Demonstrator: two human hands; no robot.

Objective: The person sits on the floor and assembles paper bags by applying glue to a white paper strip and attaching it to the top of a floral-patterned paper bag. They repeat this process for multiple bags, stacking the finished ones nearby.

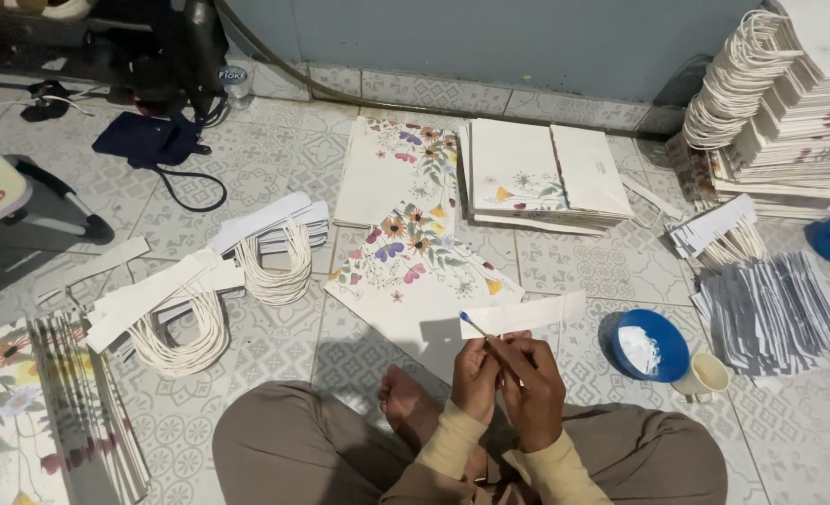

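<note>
I sit cross-legged on a tiled floor. My left hand (476, 377) and my right hand (532, 383) are together in front of me, both gripping a thin stick with a blue tip (474, 323). A white paper strip (525, 314) is just behind the stick; whether a hand holds it I cannot tell. A flat floral paper bag (415, 266) lies on the floor ahead of my hands. A blue bowl of white glue (651, 344) stands to the right, with a small cream cup (704, 375) beside it.
Stacks of folded floral bags (536, 178) lie ahead. Tall piles of finished bags with cord handles (789, 103) rise at the right. White strips with cord handles (200, 309) lie at the left. Grey sheets (775, 313) are fanned at the right.
</note>
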